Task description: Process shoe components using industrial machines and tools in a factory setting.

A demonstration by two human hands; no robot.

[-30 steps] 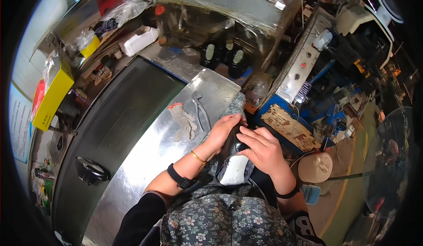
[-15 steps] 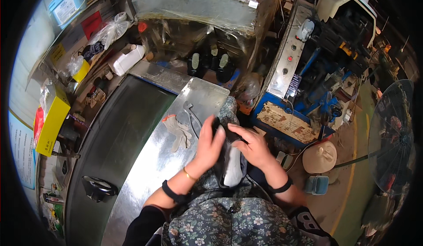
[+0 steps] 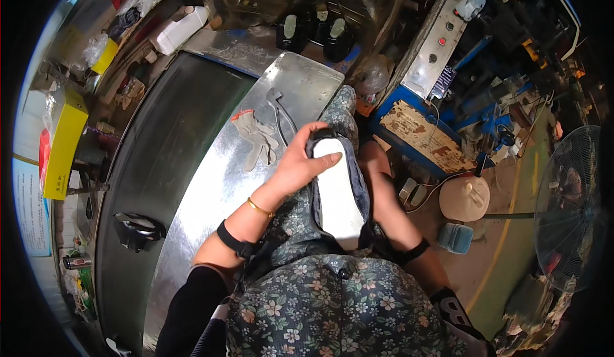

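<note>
Metal table [image 3: 198, 213] carries pliers [image 3: 275, 98] and a glove [image 3: 254, 141]. Beside it, your left hand [image 3: 299, 165] grips the dark shoe [image 3: 360, 187], thumb on its white insert [image 3: 338, 200]; your right hand [image 3: 375, 160] is partly hidden, grip unclear.

A short row of small dark characters stands on the lower end of the yellow box [image 3: 67, 146]; a large pale letter shows on the dark right sleeve [image 3: 463, 325]; fine print on the bluish-white sheet [image 3: 31, 210] is too small to read.
</note>
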